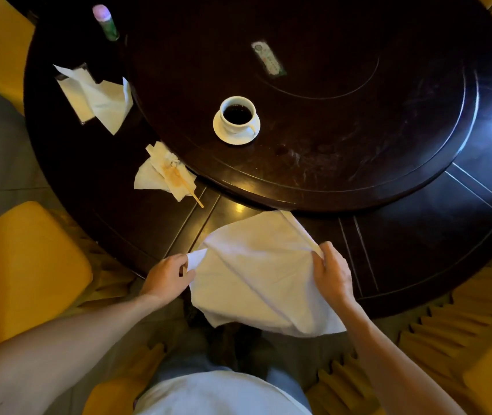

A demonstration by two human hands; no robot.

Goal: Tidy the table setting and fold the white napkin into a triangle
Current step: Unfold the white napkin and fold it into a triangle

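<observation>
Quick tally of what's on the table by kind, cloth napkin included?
Cloth napkin, held by both hands: 1
Paper napkin piles: 2
Cup on saucer: 1 each
Wooden stick: 1
Bottle: 1
Packet: 1
Total: 8

Restaurant dining room: a large round dark wooden tabletop (418,235) carrying a raised turntable (313,163), ringed by chairs in pleated yellow covers (26,265). A white cup on its saucer (236,121), used paper napkins (164,172) and a bottle (105,22) mark a finished meal.
</observation>
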